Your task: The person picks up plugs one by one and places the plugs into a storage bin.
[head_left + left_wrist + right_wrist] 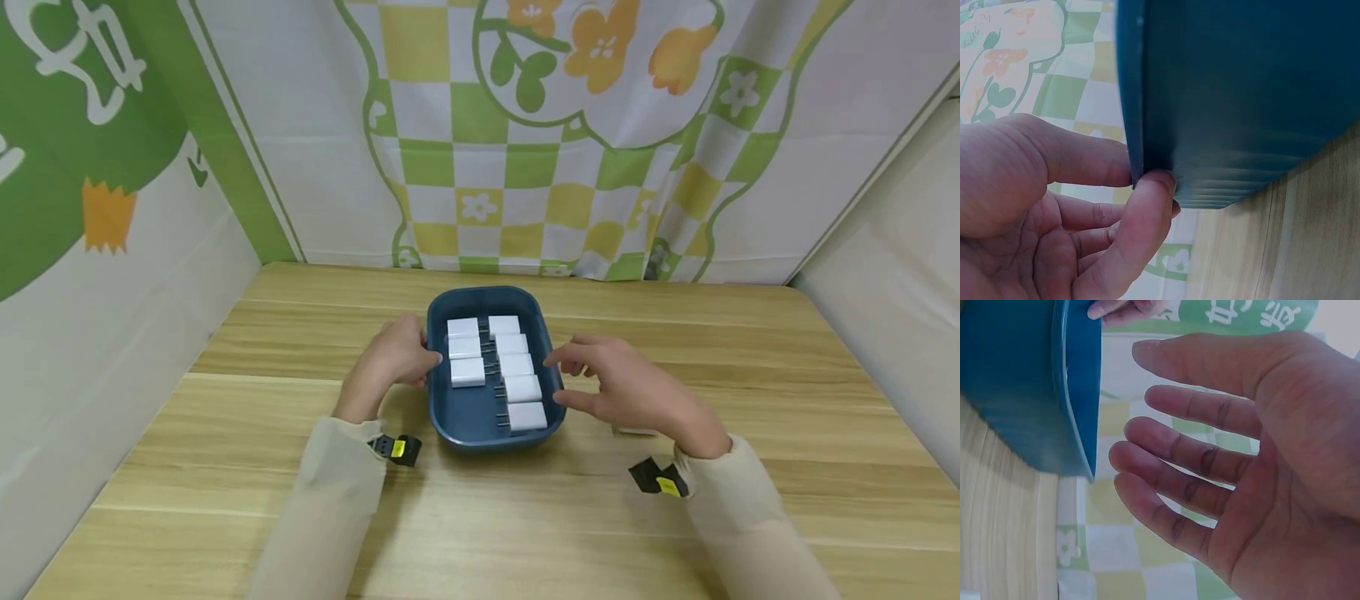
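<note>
A dark blue plastic basin (pixel 468 429) stands on the table. Inside it lie several white charger plugs (pixel 468 372) in two columns, their metal prongs facing the middle. My left hand (pixel 397 354) pinches the basin's left rim between thumb and finger, which the left wrist view confirms on the blue wall (pixel 1222 94). On the other side, my right hand (pixel 618 383) hovers by the right rim with fingers loosely extended. In the right wrist view its fingers (pixel 1191 419) are apart from the basin (pixel 1016 381) and hold nothing.
A small white thing (pixel 636 431) lies on the table, mostly hidden under my right hand. The wooden table (pixel 247 450) extends to both sides. A checked, flowered curtain (pixel 525 167) hangs behind its far edge.
</note>
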Motion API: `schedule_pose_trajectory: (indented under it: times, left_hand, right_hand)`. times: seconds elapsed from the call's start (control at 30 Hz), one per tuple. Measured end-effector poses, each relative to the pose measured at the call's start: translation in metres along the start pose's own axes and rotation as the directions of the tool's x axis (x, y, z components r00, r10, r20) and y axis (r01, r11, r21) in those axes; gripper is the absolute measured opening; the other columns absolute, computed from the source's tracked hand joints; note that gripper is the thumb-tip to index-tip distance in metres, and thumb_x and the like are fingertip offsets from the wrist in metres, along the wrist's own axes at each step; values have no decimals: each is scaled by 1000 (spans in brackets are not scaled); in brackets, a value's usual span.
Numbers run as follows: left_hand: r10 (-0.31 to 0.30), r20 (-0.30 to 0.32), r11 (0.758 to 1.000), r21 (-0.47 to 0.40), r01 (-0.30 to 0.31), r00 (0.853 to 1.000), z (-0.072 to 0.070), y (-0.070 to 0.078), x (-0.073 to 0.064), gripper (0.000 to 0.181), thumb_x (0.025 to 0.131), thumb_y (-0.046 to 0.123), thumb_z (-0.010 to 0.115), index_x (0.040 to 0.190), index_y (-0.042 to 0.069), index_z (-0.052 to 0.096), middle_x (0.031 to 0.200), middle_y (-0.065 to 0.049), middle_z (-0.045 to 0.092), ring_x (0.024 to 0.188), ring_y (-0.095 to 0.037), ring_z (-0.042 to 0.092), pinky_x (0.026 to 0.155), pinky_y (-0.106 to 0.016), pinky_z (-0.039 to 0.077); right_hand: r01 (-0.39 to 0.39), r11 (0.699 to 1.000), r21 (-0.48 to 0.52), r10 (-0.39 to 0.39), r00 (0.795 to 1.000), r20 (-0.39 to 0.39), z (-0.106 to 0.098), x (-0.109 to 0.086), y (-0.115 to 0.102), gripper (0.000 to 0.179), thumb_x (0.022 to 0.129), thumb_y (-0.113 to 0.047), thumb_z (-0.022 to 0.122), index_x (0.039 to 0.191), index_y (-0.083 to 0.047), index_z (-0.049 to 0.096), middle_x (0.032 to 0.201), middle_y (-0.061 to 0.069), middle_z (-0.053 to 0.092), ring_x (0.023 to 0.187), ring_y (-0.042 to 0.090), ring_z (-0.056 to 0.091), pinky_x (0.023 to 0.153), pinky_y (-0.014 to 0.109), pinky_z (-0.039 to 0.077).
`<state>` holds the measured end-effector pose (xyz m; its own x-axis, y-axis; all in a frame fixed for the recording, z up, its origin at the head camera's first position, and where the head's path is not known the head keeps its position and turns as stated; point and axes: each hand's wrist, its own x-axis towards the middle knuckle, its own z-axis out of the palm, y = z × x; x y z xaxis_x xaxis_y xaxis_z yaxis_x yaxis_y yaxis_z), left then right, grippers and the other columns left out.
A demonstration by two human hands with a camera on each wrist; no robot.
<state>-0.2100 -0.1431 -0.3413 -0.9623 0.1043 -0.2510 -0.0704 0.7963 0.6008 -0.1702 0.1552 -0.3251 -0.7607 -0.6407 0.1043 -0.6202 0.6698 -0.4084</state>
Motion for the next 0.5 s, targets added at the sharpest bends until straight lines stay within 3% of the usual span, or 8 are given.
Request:
schedule_pose_trajectory:
  times: [0.23,0.5]
  left_hand:
    - [-6,6,1000,-10,6,1000,0,0,0,22,97,10,63,79,-2,69,63,-9,64,61,-25,69,54,-26,49]
    - [-5,15,1000,-15,5,1000,0,-1,1,22,97,11,63,80,-2,68,63,-9,64,63,-25,69,57,-28,48]
  right_hand:
    - [-15,1000,0,15,998,-59,-9,-12,17,33,90,-15,78,121,-7,69,104,1,66,95,20,63,82,43,53]
    - [-89,996,-15,88,993,-73,-22,-23,39,32,91,-14,76,121,-4,68,102,5,67,95,25,63,83,48,53]
